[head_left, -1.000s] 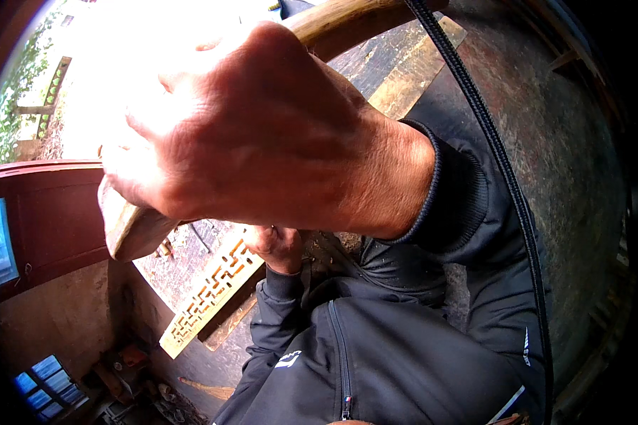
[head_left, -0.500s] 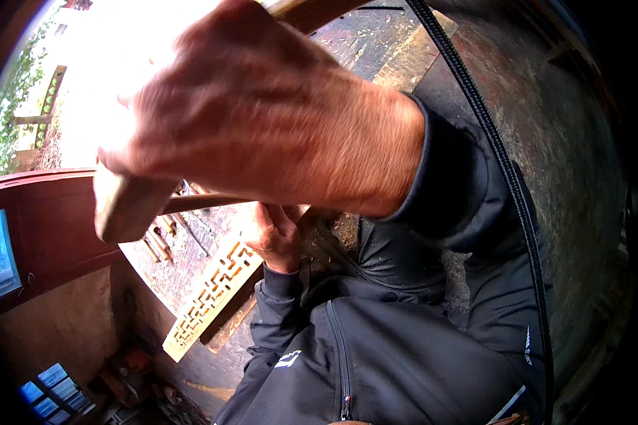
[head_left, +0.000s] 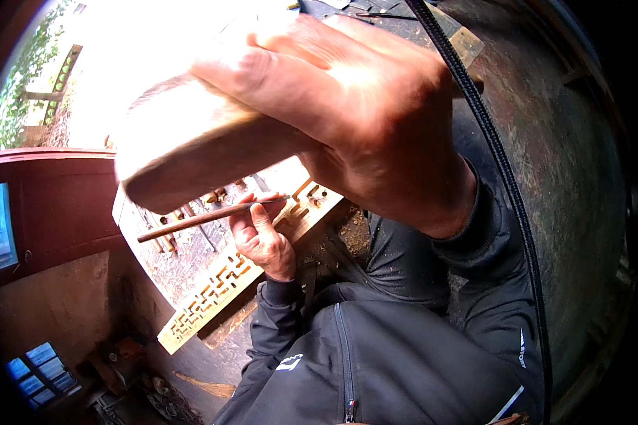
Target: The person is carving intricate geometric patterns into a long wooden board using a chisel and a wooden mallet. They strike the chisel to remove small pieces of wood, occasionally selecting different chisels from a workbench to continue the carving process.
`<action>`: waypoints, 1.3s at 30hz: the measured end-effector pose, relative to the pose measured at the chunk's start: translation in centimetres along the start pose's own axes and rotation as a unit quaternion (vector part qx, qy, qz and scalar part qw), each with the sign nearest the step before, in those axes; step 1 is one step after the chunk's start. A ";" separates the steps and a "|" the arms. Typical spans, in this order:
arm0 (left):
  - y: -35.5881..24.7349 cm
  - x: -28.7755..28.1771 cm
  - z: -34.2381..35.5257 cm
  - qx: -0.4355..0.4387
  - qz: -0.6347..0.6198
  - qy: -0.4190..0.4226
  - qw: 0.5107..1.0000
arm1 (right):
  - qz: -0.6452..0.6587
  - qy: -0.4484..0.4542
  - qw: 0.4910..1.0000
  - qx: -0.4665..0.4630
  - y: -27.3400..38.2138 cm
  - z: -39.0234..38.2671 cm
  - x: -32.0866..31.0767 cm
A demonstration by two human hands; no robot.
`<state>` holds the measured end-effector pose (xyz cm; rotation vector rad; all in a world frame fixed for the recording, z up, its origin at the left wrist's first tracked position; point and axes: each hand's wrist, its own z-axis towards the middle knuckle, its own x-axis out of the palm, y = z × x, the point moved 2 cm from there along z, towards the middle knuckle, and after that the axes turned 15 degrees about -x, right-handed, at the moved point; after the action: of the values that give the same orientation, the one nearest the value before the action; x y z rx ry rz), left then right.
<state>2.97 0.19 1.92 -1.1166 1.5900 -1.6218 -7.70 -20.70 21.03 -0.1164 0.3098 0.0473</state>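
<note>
My right hand (head_left: 386,106) is raised close in front of me, its fingers wrapped round a thick wooden mallet (head_left: 205,159) that looks flat-sided and blurs at its far left end. Below it, my left hand (head_left: 271,248) grips a slim chisel (head_left: 184,225) with a dark wooden handle. The chisel slants, its handle end pointing left and its tip close to a long pale carved board (head_left: 181,327). Rows of cut-through slots form a lattice pattern along this board. Between mallet and chisel handle a gap shows. Part of the board lies hidden behind my hands.
Several more chisels and tools (head_left: 164,243) lie on the workbench (head_left: 181,273) beyond the board. Wood shavings (head_left: 354,230) are scattered near my lap. A black braided cord (head_left: 500,152) crosses the right side of the view. A dark red panel (head_left: 64,205) stands at left.
My right hand and the mallet have moved to the right and turned, uncovering the chisel and more of the board. My left hand stays about where it was, holding the chisel.
</note>
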 end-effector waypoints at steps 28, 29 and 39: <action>1.4 0.2 -1.1 -0.013 0.104 0.042 0.994 | 0.098 0.088 0.988 0.085 0.7 -3.5 -1.4; 1.1 0.3 -1.2 -0.015 0.113 0.042 0.993 | 0.099 0.088 0.988 0.085 0.8 -3.6 -1.4; 1.1 0.3 -1.2 0.055 0.181 0.025 0.982 | 0.070 0.068 0.994 0.054 1.1 -2.6 -0.2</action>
<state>1.60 0.41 1.01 -0.6870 1.6041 -1.4806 -8.80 -19.93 18.49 0.0094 0.4551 0.1618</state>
